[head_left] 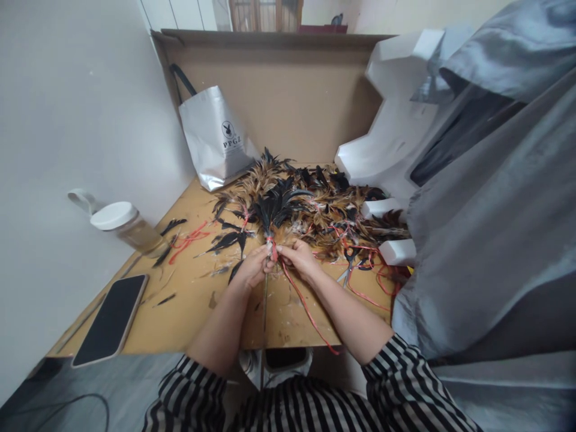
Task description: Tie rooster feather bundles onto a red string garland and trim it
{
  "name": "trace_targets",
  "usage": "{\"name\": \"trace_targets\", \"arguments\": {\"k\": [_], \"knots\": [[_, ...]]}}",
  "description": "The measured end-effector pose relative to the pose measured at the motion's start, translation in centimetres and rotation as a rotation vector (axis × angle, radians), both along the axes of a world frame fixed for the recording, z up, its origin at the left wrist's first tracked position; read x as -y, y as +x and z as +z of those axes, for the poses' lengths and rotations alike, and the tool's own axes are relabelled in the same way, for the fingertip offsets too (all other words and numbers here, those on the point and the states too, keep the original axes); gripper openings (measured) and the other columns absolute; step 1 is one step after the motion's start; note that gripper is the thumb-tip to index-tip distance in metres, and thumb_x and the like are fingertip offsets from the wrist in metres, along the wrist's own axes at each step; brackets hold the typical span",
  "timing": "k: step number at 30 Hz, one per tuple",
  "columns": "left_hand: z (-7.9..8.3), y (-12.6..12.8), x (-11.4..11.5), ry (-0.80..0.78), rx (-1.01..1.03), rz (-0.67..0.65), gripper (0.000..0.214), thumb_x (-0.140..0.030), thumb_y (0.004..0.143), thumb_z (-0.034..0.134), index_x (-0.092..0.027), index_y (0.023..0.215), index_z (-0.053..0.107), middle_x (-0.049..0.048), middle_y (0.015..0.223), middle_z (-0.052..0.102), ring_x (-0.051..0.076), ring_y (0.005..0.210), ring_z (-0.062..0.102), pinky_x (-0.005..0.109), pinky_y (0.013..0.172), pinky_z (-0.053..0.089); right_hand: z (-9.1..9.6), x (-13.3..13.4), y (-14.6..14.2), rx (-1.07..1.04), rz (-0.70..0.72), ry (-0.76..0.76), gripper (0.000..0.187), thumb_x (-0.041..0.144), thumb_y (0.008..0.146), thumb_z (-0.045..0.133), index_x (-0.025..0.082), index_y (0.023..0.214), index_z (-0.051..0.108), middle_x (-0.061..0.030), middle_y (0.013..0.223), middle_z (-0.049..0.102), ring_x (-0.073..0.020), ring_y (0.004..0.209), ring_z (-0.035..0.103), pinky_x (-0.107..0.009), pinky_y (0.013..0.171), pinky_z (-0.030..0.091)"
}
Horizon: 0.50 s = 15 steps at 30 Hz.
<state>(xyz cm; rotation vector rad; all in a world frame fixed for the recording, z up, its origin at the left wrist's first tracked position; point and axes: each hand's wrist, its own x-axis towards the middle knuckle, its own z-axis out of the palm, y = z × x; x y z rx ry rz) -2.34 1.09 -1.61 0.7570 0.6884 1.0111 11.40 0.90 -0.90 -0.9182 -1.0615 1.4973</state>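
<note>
My left hand (252, 267) and my right hand (297, 258) meet at the middle of a wooden board (193, 312). Both pinch the bound base of a feather bundle (275, 207) of dark feathers on a thin stick (263, 324). A red string (306, 306) wraps the base and trails down from my right hand toward my lap. Behind the bundle lies a heap of brown and black feathers (333, 210) tangled with more red string.
A black phone (112, 318) lies at the board's left front. A jar with a white lid (128, 227) stands at the left wall. A silver bag (216, 138) leans on cardboard at the back. Scissors (348, 264), white foam blocks (396, 251) and grey fabric (486, 240) crowd the right.
</note>
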Motion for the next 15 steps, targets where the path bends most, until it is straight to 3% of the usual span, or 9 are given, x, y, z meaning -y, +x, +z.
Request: {"name": "trace_targets", "arguments": {"k": [6,10,15], "knots": [[-0.1,-0.2,-0.1,-0.026,0.034,-0.033,0.027,-0.029,0.069,0.071,-0.012,0.071,0.05,-0.0063,0.052,0.04,0.0,0.036,0.027,0.01,0.032,0.015,0.6,-0.1,0.8,-0.064,0.134,0.07,0.037,0.037,0.06,0.074,0.019,0.062,0.042,0.0096,0.042,0.042,-0.0039,0.036,0.031,-0.019,0.039,0.017],[-0.3,-0.2,0.0,-0.035,0.079,-0.063,0.024,-0.026,0.07,0.07,-0.011,0.072,0.05,-0.0056,0.053,0.04,0.0,0.037,0.029,0.01,0.032,0.016,0.5,-0.2,1.2,0.005,0.255,0.068,0.033,0.04,0.063,0.072,0.016,0.059,0.05,0.0071,0.043,0.044,-0.0032,0.036,0.029,-0.02,0.038,0.014],[-0.1,-0.1,0.1,-0.033,0.08,-0.078,0.024,-0.028,0.071,0.069,-0.012,0.071,0.051,-0.0048,0.052,0.041,0.001,0.038,0.032,0.01,0.033,0.019,0.7,0.1,1.1,0.044,0.23,0.066,0.038,0.043,0.062,0.072,0.015,0.051,0.05,0.0082,0.038,0.036,-0.0023,0.036,0.021,-0.021,0.039,0.01]]}}
